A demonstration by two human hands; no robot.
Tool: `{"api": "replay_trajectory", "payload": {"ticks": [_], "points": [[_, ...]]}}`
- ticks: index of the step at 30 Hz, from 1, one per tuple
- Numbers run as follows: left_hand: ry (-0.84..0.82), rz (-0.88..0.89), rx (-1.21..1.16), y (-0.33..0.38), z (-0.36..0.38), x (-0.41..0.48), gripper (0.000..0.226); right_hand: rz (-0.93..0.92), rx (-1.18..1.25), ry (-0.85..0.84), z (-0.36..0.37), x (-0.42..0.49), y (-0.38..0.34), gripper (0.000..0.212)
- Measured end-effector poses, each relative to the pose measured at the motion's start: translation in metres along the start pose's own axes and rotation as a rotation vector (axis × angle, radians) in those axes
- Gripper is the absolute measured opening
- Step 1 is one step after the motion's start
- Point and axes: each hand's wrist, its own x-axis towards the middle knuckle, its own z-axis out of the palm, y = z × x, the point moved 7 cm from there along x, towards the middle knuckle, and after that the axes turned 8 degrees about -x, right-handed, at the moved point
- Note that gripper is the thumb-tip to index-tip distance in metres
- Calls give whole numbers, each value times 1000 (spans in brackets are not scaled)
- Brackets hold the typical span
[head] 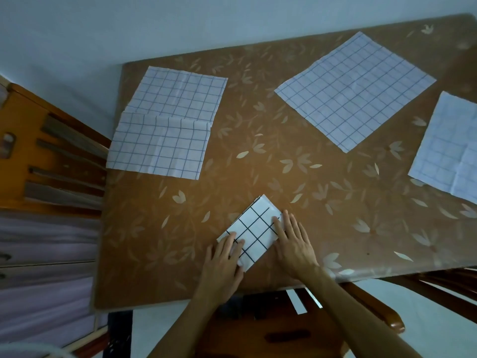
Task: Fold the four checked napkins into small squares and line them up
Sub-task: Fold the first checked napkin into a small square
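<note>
On the brown leaf-patterned counter [180, 228], a checked napkin [167, 125] lies far left, creased across its middle; near the front edge, the left hand [222, 264] lies flat, fingers spread, on the folded napkin [254, 231]; the right hand [294, 244] presses flat along its right edge. Beyond lie a flat napkin [356, 89] and, far right, a creased napkin [449, 148].

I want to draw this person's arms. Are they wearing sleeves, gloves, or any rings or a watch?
No sleeves show: both forearms are bare right down to the bottom of the picture. The left hand and the right hand have no gloves on. I can see no rings, watch or bracelet on either. The fingers are bare too. The light is dim, so anything tiny could be missed.
</note>
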Motion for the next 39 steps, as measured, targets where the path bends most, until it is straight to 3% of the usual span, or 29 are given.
{"api": "replay_trajectory", "payload": {"ticks": [3,6,9,15,21,26,32,34,37,39], "points": [[-25,19,-1,-1,-1,3,63,62,35,-5,-9,-9,-6,63],[3,-7,-63,-3,-9,9,51,-48,86,-2,-21,-27,-31,61],[92,-111,-183,-14,-21,12,35,-86,149,-23,-17,-47,-51,63],[135,-355,-469,-36,-34,26,33,3,273,-53,-7,-51,-60,50],[-60,-626,-639,-51,-16,27,23,14,261,-32,-2,-51,-58,49],[-237,-700,-706,-56,-10,12,21,29,236,-33,-7,-49,-56,46],[-235,-675,-886,-52,-10,-2,18,-5,243,-29,-12,-51,-57,42],[-228,-728,-1066,-50,-9,-11,19,-9,260,-6,-15,-52,-57,42],[-254,-882,-1570,-44,-2,-23,29,-17,284,8,-19,-53,-59,48],[-226,-904,-1748,-42,-7,-25,19,-11,308,14,-18,-52,-59,51]]}}
